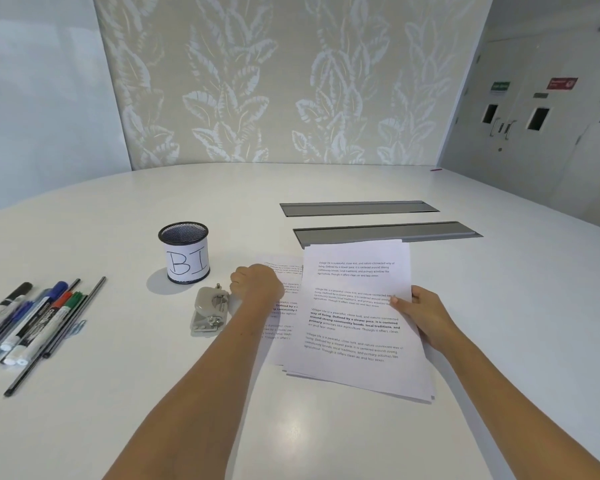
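My right hand [421, 315] pinches the right edge of a stack of printed sheets [354, 327], thumb on top, and holds its far end raised off the white table [222, 393]. Another printed sheet [284, 306] lies flat beneath it, sticking out to the left. My left hand [255, 285] hovers over that sheet's left edge with knuckles up and fingers curled under; whether they hold anything is hidden. A grey hole punch [210, 311] sits just left of that hand.
A black mesh pen cup [184, 252] with a paper label "BI" stands behind the punch. Several markers and pens [32, 323] and a paper clip [78, 325] lie at the far left. Two grey cable-slot covers [388, 232] lie beyond the sheets.
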Action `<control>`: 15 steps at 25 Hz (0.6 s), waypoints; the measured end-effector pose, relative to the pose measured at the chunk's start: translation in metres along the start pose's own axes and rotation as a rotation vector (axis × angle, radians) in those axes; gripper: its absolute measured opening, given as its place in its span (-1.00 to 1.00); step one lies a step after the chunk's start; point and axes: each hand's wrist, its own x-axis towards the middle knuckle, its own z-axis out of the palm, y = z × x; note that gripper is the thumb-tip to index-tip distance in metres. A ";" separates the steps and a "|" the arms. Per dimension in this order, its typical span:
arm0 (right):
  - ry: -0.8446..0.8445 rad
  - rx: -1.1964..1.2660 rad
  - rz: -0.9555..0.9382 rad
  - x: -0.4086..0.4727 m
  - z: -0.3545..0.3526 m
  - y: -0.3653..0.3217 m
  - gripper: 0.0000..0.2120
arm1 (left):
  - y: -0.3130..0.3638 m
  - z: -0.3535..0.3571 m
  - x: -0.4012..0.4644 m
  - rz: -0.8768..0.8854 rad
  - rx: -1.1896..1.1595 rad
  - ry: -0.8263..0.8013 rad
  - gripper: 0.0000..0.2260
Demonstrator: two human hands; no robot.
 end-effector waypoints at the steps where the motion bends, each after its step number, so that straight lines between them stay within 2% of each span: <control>1: -0.002 0.018 -0.004 0.000 -0.001 0.000 -0.89 | -0.001 0.000 0.001 -0.007 -0.013 -0.010 -0.51; 7: -0.014 0.118 0.005 -0.003 -0.001 -0.001 -0.87 | -0.015 -0.003 0.000 0.060 -0.237 -0.056 -0.48; 8: -0.006 0.126 0.006 -0.003 -0.001 -0.001 -0.88 | -0.017 -0.003 -0.001 0.073 -0.265 -0.049 -0.53; 10: 0.014 0.138 0.007 -0.003 0.000 -0.003 -0.89 | -0.020 -0.003 -0.003 0.107 -0.354 -0.038 -0.77; 12: 0.045 0.125 0.002 -0.002 0.003 -0.004 -0.91 | -0.026 -0.001 -0.004 0.157 -0.518 -0.061 -0.93; 13: 0.065 0.093 -0.003 -0.002 0.007 -0.005 -0.93 | -0.031 0.000 -0.006 0.175 -0.622 -0.092 -0.97; 15: 0.097 -0.002 -0.012 -0.003 0.018 -0.007 -0.97 | -0.038 0.000 -0.011 0.168 -0.793 -0.196 -0.89</control>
